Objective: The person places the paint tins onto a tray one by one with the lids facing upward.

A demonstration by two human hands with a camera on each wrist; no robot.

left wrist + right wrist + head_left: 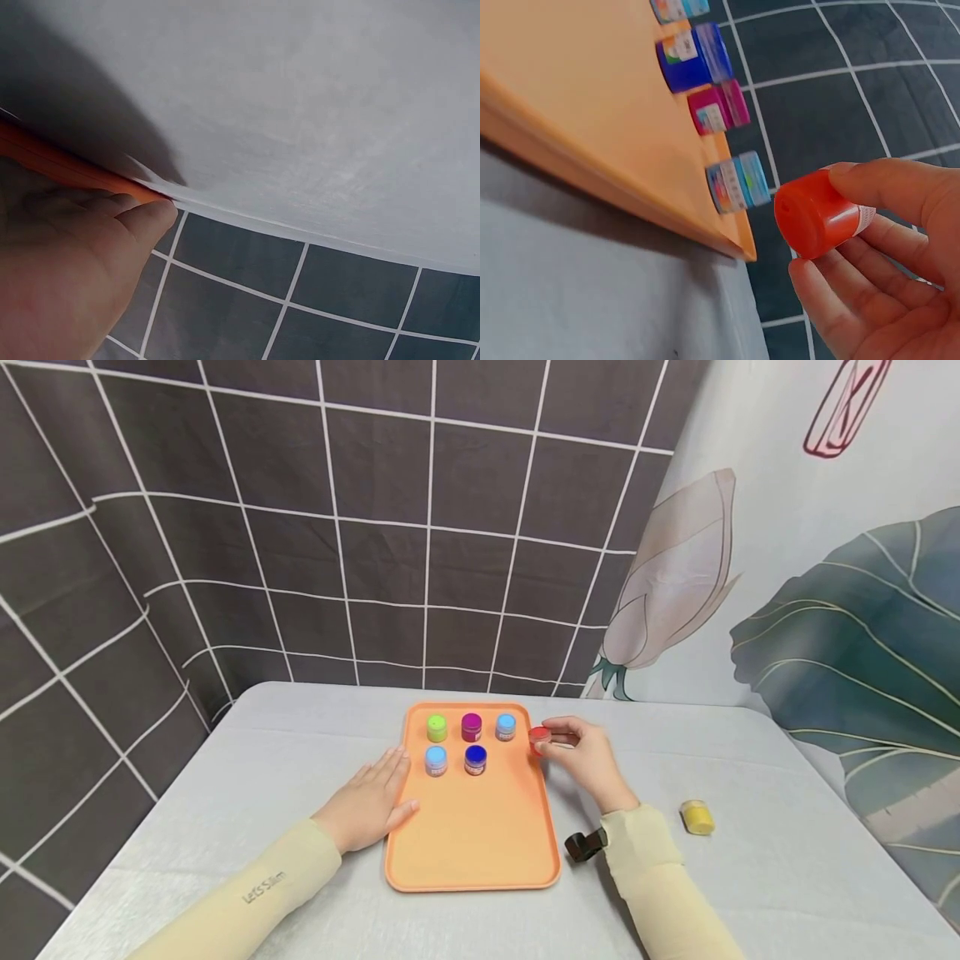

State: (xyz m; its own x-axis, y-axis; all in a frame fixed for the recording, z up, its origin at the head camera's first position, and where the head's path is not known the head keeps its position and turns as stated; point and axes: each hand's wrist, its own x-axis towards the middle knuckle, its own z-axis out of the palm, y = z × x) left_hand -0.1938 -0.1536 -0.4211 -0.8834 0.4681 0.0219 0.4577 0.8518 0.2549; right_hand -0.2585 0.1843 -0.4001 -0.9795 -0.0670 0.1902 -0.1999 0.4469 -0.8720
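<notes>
My right hand pinches a red paint jar between thumb and fingers at the right rim of the orange tray. In the right wrist view the red jar is tipped, its smooth base turned toward the camera. My left hand rests with straight fingers along the tray's left rim. At the far end of the tray stand a green jar, a purple jar and a light blue jar. In front of these are another light blue jar and a dark blue jar.
A yellow jar lies on its side on the grey-white tablecloth, right of my right forearm. A dark tiled-pattern curtain hangs behind the table, and a flower-print cloth hangs at the right.
</notes>
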